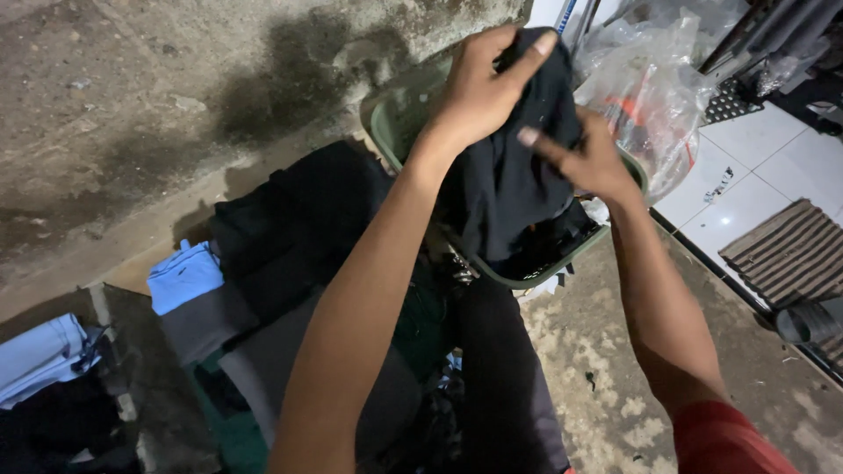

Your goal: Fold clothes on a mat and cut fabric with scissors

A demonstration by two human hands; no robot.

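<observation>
Left hand (479, 88) nearest me, clamped on top edge of dark garment (509, 184) | right hand (584, 158) pinches its right side, just beside | garment hangs long axis vertical, straight above green basket (391, 123) | folded clothes stack (263, 290) lies lower left.

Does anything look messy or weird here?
A bit messy. Dark clothes spill over the rim of the green basket, and the folded piles sit right on the rough concrete floor. Both hands, left hand and right hand, hold a dark garment above the basket.
</observation>
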